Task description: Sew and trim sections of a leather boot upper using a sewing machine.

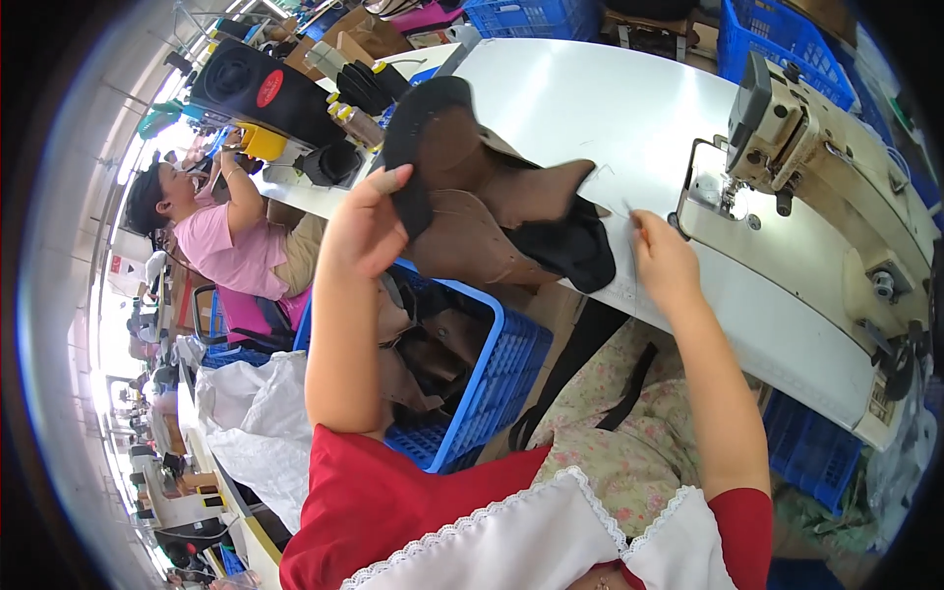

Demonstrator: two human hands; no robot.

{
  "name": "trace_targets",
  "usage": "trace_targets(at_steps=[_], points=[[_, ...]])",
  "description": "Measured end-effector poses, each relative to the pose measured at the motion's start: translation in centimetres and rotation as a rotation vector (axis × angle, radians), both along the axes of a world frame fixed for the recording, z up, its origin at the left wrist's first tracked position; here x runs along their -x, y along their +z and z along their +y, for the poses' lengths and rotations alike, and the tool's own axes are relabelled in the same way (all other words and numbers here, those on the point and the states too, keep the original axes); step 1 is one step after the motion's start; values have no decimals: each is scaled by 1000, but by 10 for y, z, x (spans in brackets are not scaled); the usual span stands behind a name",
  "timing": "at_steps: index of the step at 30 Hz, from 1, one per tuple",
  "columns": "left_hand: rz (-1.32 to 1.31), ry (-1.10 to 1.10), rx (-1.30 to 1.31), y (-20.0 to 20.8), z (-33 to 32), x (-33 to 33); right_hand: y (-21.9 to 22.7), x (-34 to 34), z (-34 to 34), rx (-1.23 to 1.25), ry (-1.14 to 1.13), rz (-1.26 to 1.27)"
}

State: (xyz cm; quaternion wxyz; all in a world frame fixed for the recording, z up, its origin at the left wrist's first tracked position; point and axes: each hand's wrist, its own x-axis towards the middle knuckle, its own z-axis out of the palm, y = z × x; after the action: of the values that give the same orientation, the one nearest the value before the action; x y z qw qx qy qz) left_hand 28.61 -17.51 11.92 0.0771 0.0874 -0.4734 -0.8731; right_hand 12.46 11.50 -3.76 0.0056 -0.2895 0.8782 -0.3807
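Note:
A brown shoe upper [462, 226] with black lining is held up over the near left edge of the white sewing table [610, 98]. My left hand [372, 218] grips its black-edged left side, thumb on the outer face. The black lining at its right end hangs close to my right hand [664, 254]. My right hand's fingertips are pinched together on what looks like a thin dark thread, apart from the upper. Fine loose threads lie on the tabletop nearby. At the right stands a sewing machine [787, 138], its needle area beyond my right hand.
Below my left arm is a blue plastic basket [501, 344] holding more brown and black pieces. Bottles [356, 126] and a black speaker-like box [261, 88] stand at the far left. A person in pink [231, 241] sits there. More blue crates [787, 44] are behind the table.

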Motion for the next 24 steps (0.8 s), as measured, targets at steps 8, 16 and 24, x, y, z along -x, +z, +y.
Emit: trace_targets(at_steps=[8,16,24], points=[[54,81,-240,4,-31,-51,1,-82,34,29,346,68],[9,388,-268,3,-29,-89,-7,-101,52,174,368,-340],[-39,776,-214,1,-28,-116,0,-103,46,205,376,-380]])
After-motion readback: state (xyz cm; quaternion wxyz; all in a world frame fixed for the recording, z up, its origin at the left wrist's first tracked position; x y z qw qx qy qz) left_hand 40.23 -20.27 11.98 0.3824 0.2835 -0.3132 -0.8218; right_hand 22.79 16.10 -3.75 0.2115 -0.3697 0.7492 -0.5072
